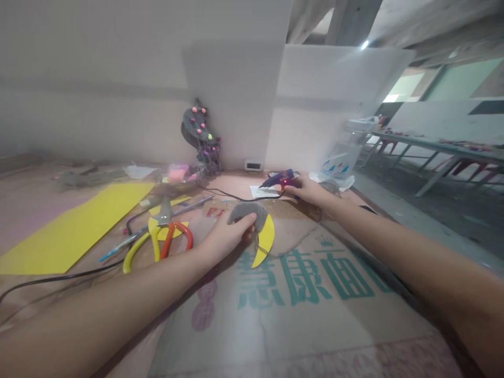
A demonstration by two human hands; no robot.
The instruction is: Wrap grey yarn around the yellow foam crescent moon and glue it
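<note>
Over the printed cardboard sheet (291, 325), my left hand (232, 231) pinches a grey, felt-like piece (261, 214). A yellow crescent (268, 236) sits against the grey piece's right edge, its tip pointing down, with a thin cord beside it. Farther back, my right hand (305, 190) is closed round a dark blue glue gun (279, 178) with a small red light. The glue gun's nozzle points left above a small white card (262, 192). Scissors (165, 231) with yellow and orange handles lie left of my left hand.
A yellow sheet (79, 226) lies on the left, near pens and a black cable (59, 280). At the back stand a grey crescent ornament with beads (197, 126) and a small digital display (253, 165). A plastic container (340, 157) stands at back right.
</note>
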